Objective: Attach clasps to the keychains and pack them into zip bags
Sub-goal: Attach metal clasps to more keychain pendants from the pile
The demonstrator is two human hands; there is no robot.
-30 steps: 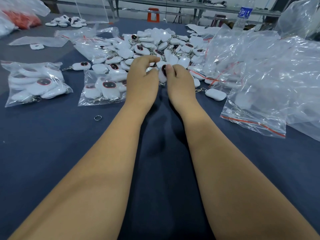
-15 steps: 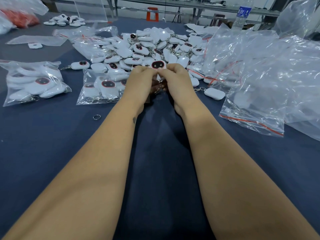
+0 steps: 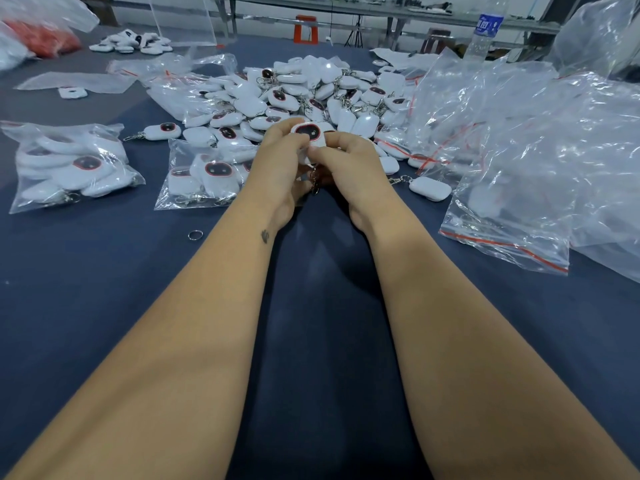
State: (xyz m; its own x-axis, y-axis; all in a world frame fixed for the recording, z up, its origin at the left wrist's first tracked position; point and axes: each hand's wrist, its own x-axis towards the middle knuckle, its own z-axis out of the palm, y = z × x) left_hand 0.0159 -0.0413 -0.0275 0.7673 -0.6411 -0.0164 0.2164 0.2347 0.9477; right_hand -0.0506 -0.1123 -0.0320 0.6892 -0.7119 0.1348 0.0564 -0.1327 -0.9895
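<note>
We find no text that we can read. The water bottle (image 3: 484,32) at the far right of the surface (image 3: 104,306) bears a blue label (image 3: 487,25) with white characters, but these are too blurred to make out.

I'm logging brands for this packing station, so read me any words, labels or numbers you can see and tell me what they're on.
Water bottle, blue label: white characters, too blurred to read.
Keychains in the pile: dark red-ringed faces, no text.
Zip bags: red seal lines only, no print visible.
Nothing else legible.
</note>
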